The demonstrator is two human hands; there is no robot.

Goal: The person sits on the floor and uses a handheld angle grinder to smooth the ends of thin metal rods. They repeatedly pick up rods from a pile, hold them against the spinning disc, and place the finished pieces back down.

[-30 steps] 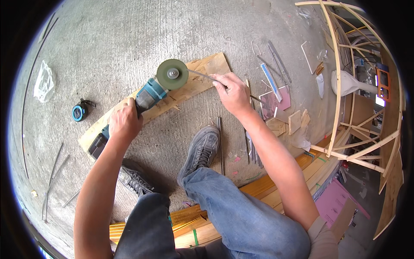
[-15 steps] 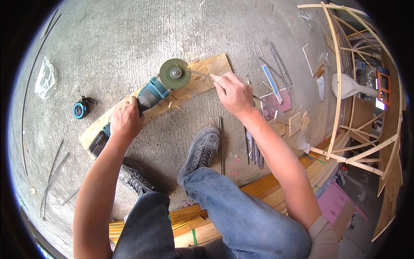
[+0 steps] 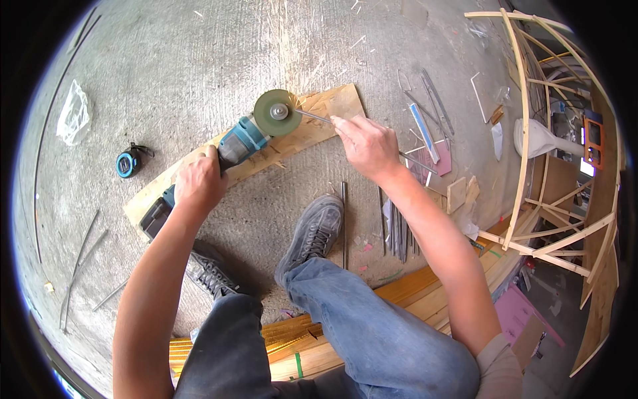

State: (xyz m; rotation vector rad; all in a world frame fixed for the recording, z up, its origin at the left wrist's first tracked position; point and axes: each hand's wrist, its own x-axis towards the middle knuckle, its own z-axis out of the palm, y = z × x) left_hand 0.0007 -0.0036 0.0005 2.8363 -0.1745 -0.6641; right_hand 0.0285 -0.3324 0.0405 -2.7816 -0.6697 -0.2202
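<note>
My left hand (image 3: 201, 179) is wrapped around the body of a teal and black cordless angle grinder (image 3: 243, 141). Its green cutting disc (image 3: 268, 118) stands over a wooden board (image 3: 325, 110) lying on the floor. Between the fingers of my right hand (image 3: 367, 146) is a thin metal rod (image 3: 314, 117), its far end touching the disc's right edge. Sparks (image 3: 294, 101) come off at that contact. Behind my right hand the rod runs on toward the lower right.
A blue tape measure (image 3: 127, 163) and a clear plastic bag (image 3: 75, 114) lie at left. Several metal rods (image 3: 399, 233) and wood scraps (image 3: 456, 194) lie at right, near a curved wooden-strip frame (image 3: 523, 120). My shoes (image 3: 316, 226) are close below the board.
A spray of sparks now streaks away across the floor, where only a small glow showed before. The grinder and both hands appear slightly farther right in the picture.
</note>
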